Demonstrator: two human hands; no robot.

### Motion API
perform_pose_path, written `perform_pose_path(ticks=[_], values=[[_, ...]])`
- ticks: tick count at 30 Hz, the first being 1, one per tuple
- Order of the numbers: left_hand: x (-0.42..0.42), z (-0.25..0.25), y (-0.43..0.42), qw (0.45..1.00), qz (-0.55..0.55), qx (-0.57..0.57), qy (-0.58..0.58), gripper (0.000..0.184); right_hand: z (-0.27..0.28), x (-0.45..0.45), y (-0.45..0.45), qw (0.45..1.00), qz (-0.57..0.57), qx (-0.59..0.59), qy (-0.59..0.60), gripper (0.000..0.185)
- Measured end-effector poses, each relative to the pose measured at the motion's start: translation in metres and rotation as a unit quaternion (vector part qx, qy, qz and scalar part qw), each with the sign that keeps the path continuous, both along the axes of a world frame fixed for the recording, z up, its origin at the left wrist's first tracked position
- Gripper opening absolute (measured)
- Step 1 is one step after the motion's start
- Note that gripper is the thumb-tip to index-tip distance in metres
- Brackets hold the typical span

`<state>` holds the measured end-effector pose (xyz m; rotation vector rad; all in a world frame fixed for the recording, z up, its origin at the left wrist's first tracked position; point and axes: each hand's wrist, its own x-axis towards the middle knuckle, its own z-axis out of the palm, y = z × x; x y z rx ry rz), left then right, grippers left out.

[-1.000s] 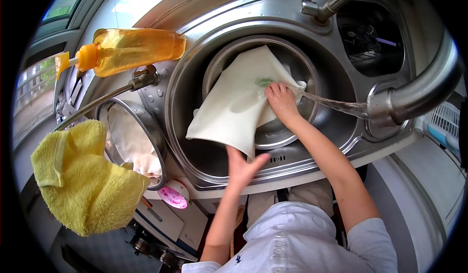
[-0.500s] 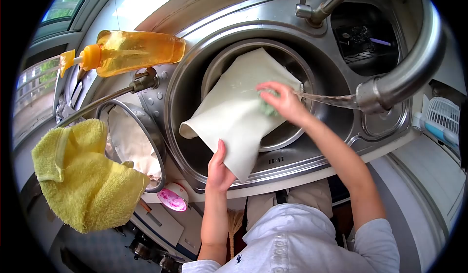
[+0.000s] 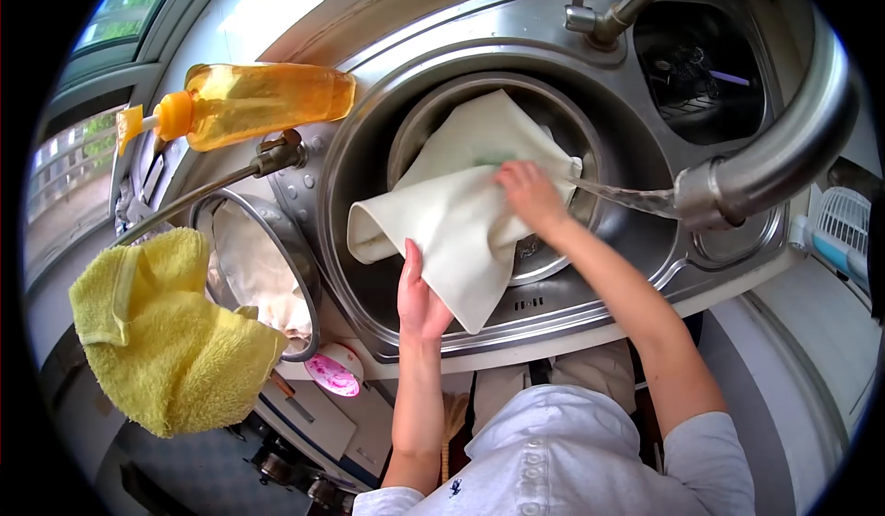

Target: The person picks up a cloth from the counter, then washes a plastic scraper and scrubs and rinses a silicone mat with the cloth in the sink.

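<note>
A cream-coloured flexible mat [image 3: 452, 205] is draped over a round metal basin [image 3: 403, 152] in the sink. My left hand [image 3: 422, 304] grips the mat's near edge, thumb on top and fingers underneath. Over the mat's right half, my right hand [image 3: 532, 198] is pressed down with its fingers curled. Just beyond its fingertips shows a bit of a green scrubber [image 3: 486, 158], mostly hidden by the fingers and a raised fold of the mat. From the thick metal spout [image 3: 714, 193] on the right, water [image 3: 627, 195] streams toward the mat beside my right hand.
An orange soap bottle [image 3: 267, 103] lies left of the sink [image 3: 659, 240]. A yellow towel [image 3: 184, 350] hangs by a metal pot [image 3: 309, 276] with pale cloth inside. The small basin [image 3: 701, 115] at the back right holds dark items. A pink-and-white object [image 3: 334, 373] sits near the counter edge.
My right hand has pushed leftward and the mat has bunched into folds around it. The green scrubber, seen under the fingers before, is now mostly hidden. My left hand keeps its edge.
</note>
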<state>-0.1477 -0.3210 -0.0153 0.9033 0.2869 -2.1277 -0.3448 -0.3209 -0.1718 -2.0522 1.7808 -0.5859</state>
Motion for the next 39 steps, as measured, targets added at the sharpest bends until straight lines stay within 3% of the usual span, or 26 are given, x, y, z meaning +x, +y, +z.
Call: perform_pose_path(ticks=[1,4,7,10,12,14,18,20,24,26,30,32,36,38,39], values=[[0.000,-0.001,0.000,1.000,0.004,0.000,0.001,0.057,-0.007,-0.019,-0.001,0.997,0.019,0.014,0.080,0.023],[0.000,0.000,-0.002,1.000,0.009,-0.005,-0.002,0.056,0.009,-0.039,-0.007,0.997,0.025,0.019,0.066,0.021],[0.000,-0.002,-0.009,0.999,0.012,-0.012,-0.033,0.055,0.048,-0.024,-0.012,0.953,-0.158,0.097,-0.242,0.018],[-0.004,0.000,-0.015,1.000,0.002,-0.012,-0.016,0.055,0.121,0.005,-0.017,0.900,-0.166,0.081,-0.395,0.018],[-0.010,-0.003,-0.016,0.998,-0.003,-0.046,0.033,0.055,0.160,0.027,-0.028,0.891,-0.124,0.052,-0.435,0.019],[-0.015,-0.002,-0.017,0.996,0.004,-0.066,0.055,0.050,0.170,0.054,-0.036,0.909,-0.064,0.016,-0.412,0.018],[-0.008,-0.027,-0.023,0.994,0.066,-0.083,-0.017,0.044,0.154,0.077,-0.026,0.953,-0.010,0.037,-0.300,0.016],[-0.004,-0.036,-0.033,0.984,-0.007,-0.091,0.153,0.046,0.147,0.076,-0.006,0.959,-0.003,0.060,-0.276,0.015],[-0.016,-0.033,-0.038,0.999,0.033,-0.035,-0.005,0.053,0.136,0.053,0.029,0.939,0.013,0.090,-0.331,0.013],[-0.010,-0.028,-0.047,0.999,0.032,-0.018,-0.006,0.055,0.120,0.039,0.043,0.954,0.142,0.111,-0.240,0.011],[-0.003,-0.027,-0.051,0.998,0.005,-0.047,0.050,0.058,0.098,0.018,0.060,0.956,0.079,0.125,-0.253,0.008],[-0.001,-0.031,-0.045,0.999,0.011,-0.039,0.025,0.058,0.117,0.012,0.035,0.934,-0.059,0.108,-0.337,0.008],[-0.003,-0.028,-0.041,0.999,-0.005,-0.042,-0.018,0.058,0.145,0.043,-0.001,0.906,-0.071,0.007,-0.417,0.010],[0.002,-0.043,-0.034,0.969,-0.005,-0.089,0.232,0.058,0.141,0.076,-0.007,0.923,-0.008,-0.026,-0.385,0.011],[-0.003,-0.032,-0.034,0.980,-0.008,-0.115,0.164,0.057,0.134,0.082,-0.014,0.922,-0.010,-0.028,-0.386,0.011]])
